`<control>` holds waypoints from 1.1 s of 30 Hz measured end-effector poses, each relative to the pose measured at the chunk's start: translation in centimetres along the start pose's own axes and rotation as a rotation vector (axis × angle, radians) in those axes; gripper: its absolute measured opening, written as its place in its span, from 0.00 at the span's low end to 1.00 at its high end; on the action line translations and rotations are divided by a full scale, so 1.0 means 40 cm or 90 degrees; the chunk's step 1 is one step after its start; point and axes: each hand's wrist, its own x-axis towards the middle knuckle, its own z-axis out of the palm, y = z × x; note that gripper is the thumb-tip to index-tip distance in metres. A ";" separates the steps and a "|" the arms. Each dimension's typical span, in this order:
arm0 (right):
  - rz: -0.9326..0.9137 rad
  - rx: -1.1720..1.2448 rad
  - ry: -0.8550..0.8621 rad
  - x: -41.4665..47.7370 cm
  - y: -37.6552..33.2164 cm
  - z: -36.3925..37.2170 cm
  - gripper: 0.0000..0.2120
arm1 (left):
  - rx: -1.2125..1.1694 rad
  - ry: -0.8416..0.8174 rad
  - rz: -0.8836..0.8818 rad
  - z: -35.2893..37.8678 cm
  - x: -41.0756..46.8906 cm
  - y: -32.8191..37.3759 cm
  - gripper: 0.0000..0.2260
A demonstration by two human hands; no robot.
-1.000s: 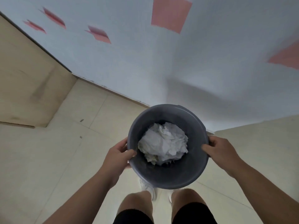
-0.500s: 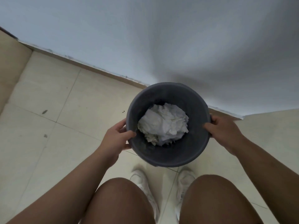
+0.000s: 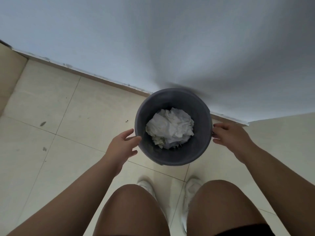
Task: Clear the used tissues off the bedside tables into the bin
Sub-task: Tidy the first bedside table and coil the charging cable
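A round dark grey bin (image 3: 173, 159) stands on the tiled floor close to the wall. Crumpled white tissues (image 3: 170, 128) fill its bottom. My left hand (image 3: 121, 147) is at the bin's left side with fingers spread; only the thumb tip is at the rim. To the right of the rim, my right hand (image 3: 231, 137) has its fingers apart and the fingertips just off the bin. Neither hand holds anything. No bedside table is in view.
A pale blue wall (image 3: 153, 40) with a brown skirting strip (image 3: 102, 79) runs right behind the bin. My bent knees and white shoes (image 3: 191, 189) are just in front of it. A beige furniture side (image 3: 8, 74) shows at the far left.
The bin has gone down from being carried to standing on the floor by the wall. Both hands have let go of the rim and opened. I have crouched lower.
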 end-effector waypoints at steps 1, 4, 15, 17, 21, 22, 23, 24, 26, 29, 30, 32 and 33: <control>0.016 0.005 0.014 -0.030 -0.016 -0.014 0.10 | -0.002 0.018 0.004 -0.001 -0.037 0.013 0.22; 0.021 -0.009 0.008 -0.163 -0.080 -0.057 0.10 | 0.015 0.056 0.048 -0.016 -0.183 0.058 0.14; -0.059 -0.101 -0.061 -0.894 -0.503 -0.290 0.07 | 0.004 0.130 0.141 -0.229 -0.971 0.274 0.09; -0.058 -0.130 -0.081 -0.996 -0.543 -0.312 0.08 | 0.044 0.099 0.112 -0.269 -1.084 0.281 0.09; -0.063 -0.233 -0.132 -1.097 -0.562 -0.315 0.07 | 0.064 0.101 0.048 -0.335 -1.246 0.239 0.07; -0.060 -0.260 -0.150 -1.107 -0.557 -0.313 0.07 | 0.054 0.113 0.039 -0.343 -1.280 0.221 0.07; -0.058 -0.292 -0.168 -1.111 -0.553 -0.310 0.07 | 0.040 0.127 0.030 -0.348 -1.312 0.202 0.06; -0.056 -0.322 -0.182 -1.115 -0.547 -0.306 0.08 | 0.024 0.141 0.023 -0.350 -1.343 0.182 0.06; -0.048 -0.358 -0.207 -1.119 -0.537 -0.297 0.08 | -0.020 0.176 0.010 -0.343 -1.405 0.131 0.07; -0.045 -0.406 -0.243 -1.120 -0.531 -0.273 0.07 | -0.108 0.250 -0.029 -0.321 -1.481 0.036 0.07; -0.049 -0.423 -0.249 -1.122 -0.529 -0.260 0.07 | -0.137 0.271 -0.042 -0.313 -1.503 0.002 0.08; -0.059 -0.453 -0.262 -1.125 -0.526 -0.224 0.07 | -0.190 0.302 -0.064 -0.297 -1.546 -0.069 0.08; -0.060 -0.465 -0.269 -1.126 -0.526 -0.200 0.07 | -0.215 0.318 -0.077 -0.291 -1.566 -0.105 0.08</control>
